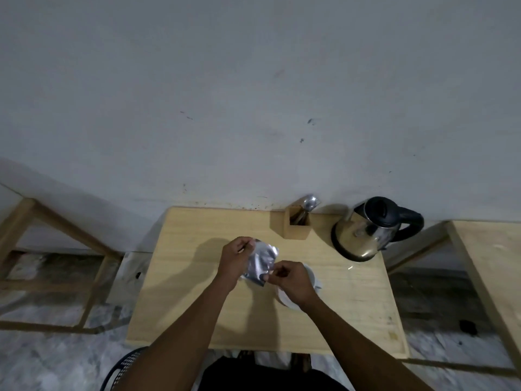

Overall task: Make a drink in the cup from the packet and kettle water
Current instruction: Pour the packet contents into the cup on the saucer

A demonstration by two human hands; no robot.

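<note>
Left hand (235, 259) gripping silvery packet (262, 262) at its upper edge, right hand (291, 280) pinching its lower corner, above white cup (311, 277), kettle (366, 230) well apart on wooden table (197, 277)

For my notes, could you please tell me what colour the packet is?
The packet is shiny silver, clearest in the head view.

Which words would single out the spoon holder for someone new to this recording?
Start at the light wooden table against the grey wall. Along its far edge, left of the steel kettle, stands a small square wooden box. It alone is open-topped, with metal spoons sticking out.
</note>
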